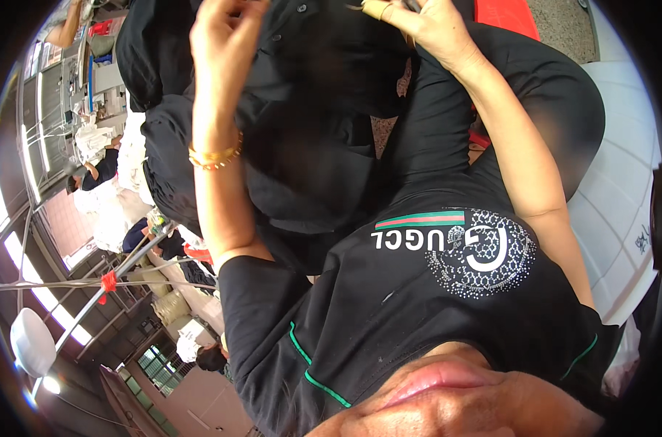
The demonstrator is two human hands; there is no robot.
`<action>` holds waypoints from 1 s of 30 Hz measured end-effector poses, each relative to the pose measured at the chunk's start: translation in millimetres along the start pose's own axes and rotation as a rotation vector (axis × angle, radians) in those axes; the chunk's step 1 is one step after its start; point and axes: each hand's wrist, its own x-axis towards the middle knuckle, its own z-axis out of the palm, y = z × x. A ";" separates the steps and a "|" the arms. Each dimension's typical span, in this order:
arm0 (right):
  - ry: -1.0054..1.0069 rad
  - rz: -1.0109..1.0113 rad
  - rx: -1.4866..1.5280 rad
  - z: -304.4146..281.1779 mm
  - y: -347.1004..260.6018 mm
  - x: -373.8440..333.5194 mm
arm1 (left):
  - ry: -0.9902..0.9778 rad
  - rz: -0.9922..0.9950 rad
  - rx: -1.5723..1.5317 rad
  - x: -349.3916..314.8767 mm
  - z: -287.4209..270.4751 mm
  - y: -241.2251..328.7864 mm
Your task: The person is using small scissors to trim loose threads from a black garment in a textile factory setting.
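My left hand (225,36) is raised at the upper edge over black cloth, its fingers bent together. The frame cuts off the fingertips, so what they hold, if anything, is hidden. Gold bracelets circle that wrist. Beneath lies a black garment (313,51) with small buttons, heaped over my lap. To the right, my right hand (436,33) is closed around a small dark metal tool, mostly cut off by the edge; a thin pointed tip shows past the fingers. A yellow wrap (377,9) covers one fingertip.
More black cloth (174,146) is bunched left of my arm. A red seat-like surface (506,16) shows beyond my knee, and a white tiled wall (615,146) stands close at right. Far left, other people work among white cloth heaps (116,215). A metal pole (127,266) stands nearer.
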 end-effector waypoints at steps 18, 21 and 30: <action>-0.238 0.058 0.090 -5.4 9.5 11.8 | 0.049 -0.241 -0.517 -17.3 28.1 -20.4; -0.174 0.213 0.594 -38.3 -16.7 10.5 | -0.018 -0.282 -0.500 -20.5 13.7 -27.3; 0.114 0.412 0.396 -41.1 -12.5 7.7 | -0.197 -0.406 -0.767 -32.0 29.6 2.8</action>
